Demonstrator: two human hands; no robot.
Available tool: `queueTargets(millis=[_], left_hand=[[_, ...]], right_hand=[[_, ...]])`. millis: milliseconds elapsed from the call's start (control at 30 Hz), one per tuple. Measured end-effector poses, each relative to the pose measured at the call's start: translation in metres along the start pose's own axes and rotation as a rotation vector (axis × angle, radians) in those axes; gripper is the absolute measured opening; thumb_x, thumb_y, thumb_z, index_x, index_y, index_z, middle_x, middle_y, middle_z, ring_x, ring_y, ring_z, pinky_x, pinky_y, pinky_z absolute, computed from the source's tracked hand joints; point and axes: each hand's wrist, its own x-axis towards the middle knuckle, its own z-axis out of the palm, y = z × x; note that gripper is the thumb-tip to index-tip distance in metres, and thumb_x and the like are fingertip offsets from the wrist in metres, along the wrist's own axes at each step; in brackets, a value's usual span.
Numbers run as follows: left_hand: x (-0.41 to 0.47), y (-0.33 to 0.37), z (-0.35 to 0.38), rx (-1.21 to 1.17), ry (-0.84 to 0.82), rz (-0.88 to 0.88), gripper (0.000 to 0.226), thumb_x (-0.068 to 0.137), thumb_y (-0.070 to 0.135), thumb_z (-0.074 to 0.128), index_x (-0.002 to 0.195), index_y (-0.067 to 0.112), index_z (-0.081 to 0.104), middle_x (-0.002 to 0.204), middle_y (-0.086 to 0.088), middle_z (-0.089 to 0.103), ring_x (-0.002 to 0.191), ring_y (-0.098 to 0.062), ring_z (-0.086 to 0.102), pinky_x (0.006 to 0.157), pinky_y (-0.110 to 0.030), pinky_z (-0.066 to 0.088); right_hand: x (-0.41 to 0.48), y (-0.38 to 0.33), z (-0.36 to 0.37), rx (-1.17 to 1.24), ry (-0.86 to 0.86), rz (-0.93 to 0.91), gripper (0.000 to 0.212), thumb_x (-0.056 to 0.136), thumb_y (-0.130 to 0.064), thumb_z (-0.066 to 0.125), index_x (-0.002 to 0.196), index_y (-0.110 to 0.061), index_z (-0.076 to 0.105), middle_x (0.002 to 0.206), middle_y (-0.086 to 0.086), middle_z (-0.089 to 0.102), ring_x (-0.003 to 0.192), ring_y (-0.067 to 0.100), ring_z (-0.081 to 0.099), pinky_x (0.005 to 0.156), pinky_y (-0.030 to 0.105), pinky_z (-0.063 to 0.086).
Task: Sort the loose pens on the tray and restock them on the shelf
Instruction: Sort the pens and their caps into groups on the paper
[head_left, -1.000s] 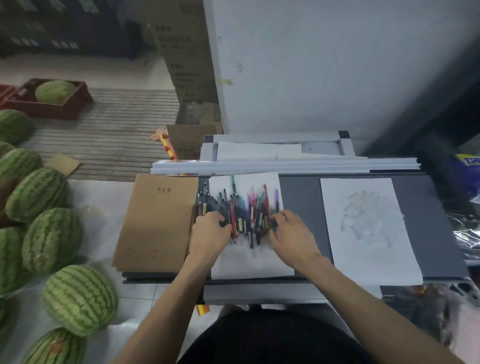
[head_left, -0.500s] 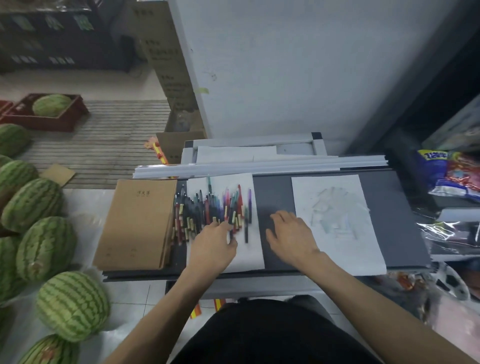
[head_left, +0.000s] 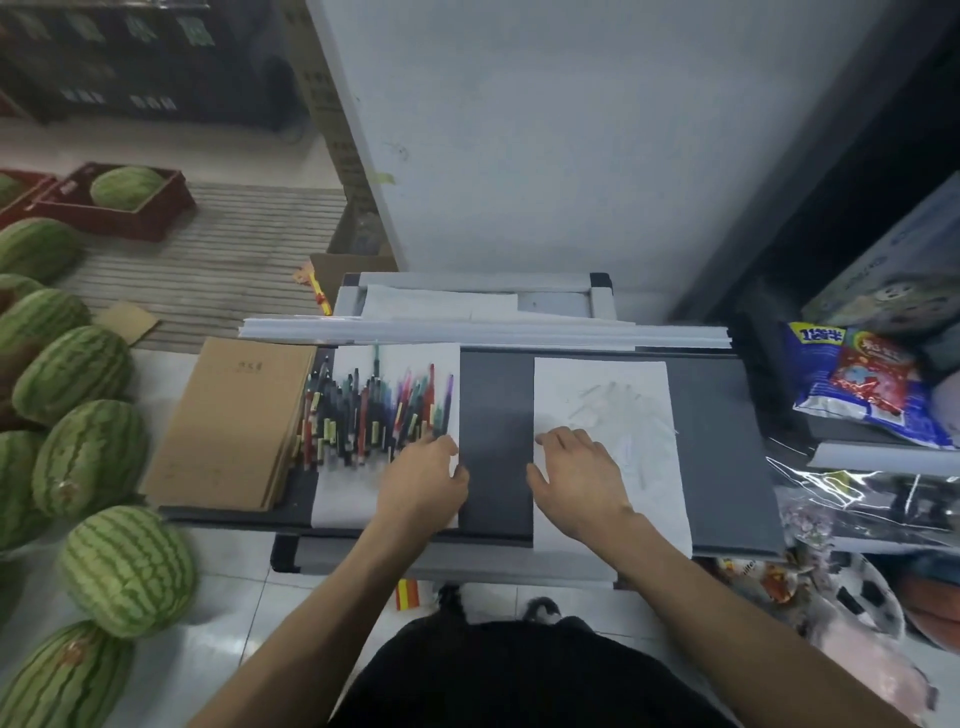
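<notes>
- The brown notebooks (head_left: 228, 421) lie stacked at the left end of the dark tray (head_left: 496, 415), just beside the pens.
- The pens (head_left: 374, 410) lie in one mixed-colour heap on the left white sheet (head_left: 348, 493). No sorted groups show, so sorting and restocking both look ahead of you.
- Your left hand (head_left: 423, 483) rests at the heap's near right edge, fingers bent. Whether it pinches a pen, you cannot tell.
- Your right hand (head_left: 582, 478) lies spread flat on the scribbled sheet (head_left: 639, 395), holding nothing.

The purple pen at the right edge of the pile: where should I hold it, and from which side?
Probably pinch the purple pen at its far half, coming from the right: bare white paper lies there, other pens crowd its left, and the left hand is at its near end.
</notes>
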Motion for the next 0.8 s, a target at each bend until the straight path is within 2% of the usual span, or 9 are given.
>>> queueTargets(millis=[67, 167, 300, 400, 467, 633, 800], left_hand=[[0.003, -0.001, -0.003, -0.023, -0.003, -0.031, 0.033, 0.1, 0.029, 0.053, 0.128, 0.015, 0.064, 0.124, -0.003, 0.067, 0.104, -0.024, 0.065, 0.086, -0.037, 0.054], [0.017, -0.006, -0.007, -0.004, 0.002, -0.056, 0.016, 0.097, 0.025, 0.051, 0.102, 0.013, 0.061, 0.103, -0.009, 0.069, 0.083, -0.027, 0.06, 0.071, -0.036, 0.051], [0.051, -0.005, -0.021, 0.01, 0.031, -0.042, 0.013, 0.095, 0.017, 0.052, 0.097, 0.008, 0.061, 0.087, -0.008, 0.061, 0.081, -0.032, 0.062, 0.072, -0.038, 0.055], [0.079, -0.006, -0.027, 0.025, -0.002, -0.012, 0.013, 0.094, 0.014, 0.054, 0.098, 0.005, 0.062, 0.095, -0.013, 0.066, 0.093, -0.037, 0.067, 0.075, -0.039, 0.056], [0.095, -0.01, -0.027, 0.048, -0.024, 0.008, 0.016, 0.097, 0.018, 0.055, 0.098, 0.005, 0.063, 0.102, -0.016, 0.069, 0.097, -0.036, 0.067, 0.072, -0.036, 0.051], [0.116, -0.018, -0.02, 0.089, -0.09, 0.036, 0.033, 0.103, 0.03, 0.054, 0.114, 0.002, 0.066, 0.109, -0.017, 0.068, 0.104, -0.037, 0.067, 0.075, -0.037, 0.051], [0.124, -0.018, -0.015, 0.167, -0.068, 0.091, 0.028, 0.105, 0.027, 0.05, 0.117, 0.006, 0.065, 0.116, -0.017, 0.066, 0.112, -0.036, 0.063, 0.095, -0.039, 0.05]], right_hand=[[0.004, 0.002, -0.004, -0.006, -0.009, -0.004, 0.045, 0.104, -0.039, 0.039, 0.14, -0.015, 0.055, 0.139, 0.001, 0.057, 0.128, 0.023, 0.05, 0.109, 0.038, 0.04], [0.011, 0.001, -0.005, -0.022, -0.005, 0.005, 0.045, 0.103, -0.037, 0.04, 0.14, -0.015, 0.055, 0.139, 0.002, 0.058, 0.129, 0.024, 0.05, 0.108, 0.039, 0.041], [0.019, 0.001, -0.002, -0.032, -0.005, 0.07, 0.042, 0.1, -0.033, 0.044, 0.137, -0.016, 0.056, 0.136, 0.002, 0.059, 0.127, 0.024, 0.051, 0.105, 0.038, 0.041], [0.021, -0.001, 0.001, -0.056, -0.006, 0.137, 0.041, 0.097, -0.03, 0.046, 0.135, -0.017, 0.056, 0.135, 0.001, 0.059, 0.127, 0.024, 0.05, 0.105, 0.038, 0.04], [0.022, -0.003, 0.003, -0.086, 0.0, 0.187, 0.041, 0.095, -0.029, 0.047, 0.134, -0.018, 0.057, 0.134, 0.001, 0.06, 0.127, 0.024, 0.049, 0.105, 0.038, 0.039], [0.02, -0.011, 0.012, -0.103, 0.033, 0.255, 0.041, 0.094, -0.028, 0.049, 0.131, -0.017, 0.06, 0.13, 0.002, 0.063, 0.126, 0.024, 0.05, 0.103, 0.038, 0.039], [0.021, -0.012, 0.02, -0.039, 0.133, 0.296, 0.037, 0.084, -0.022, 0.063, 0.118, -0.013, 0.07, 0.114, 0.004, 0.071, 0.114, 0.027, 0.059, 0.094, 0.042, 0.046]])
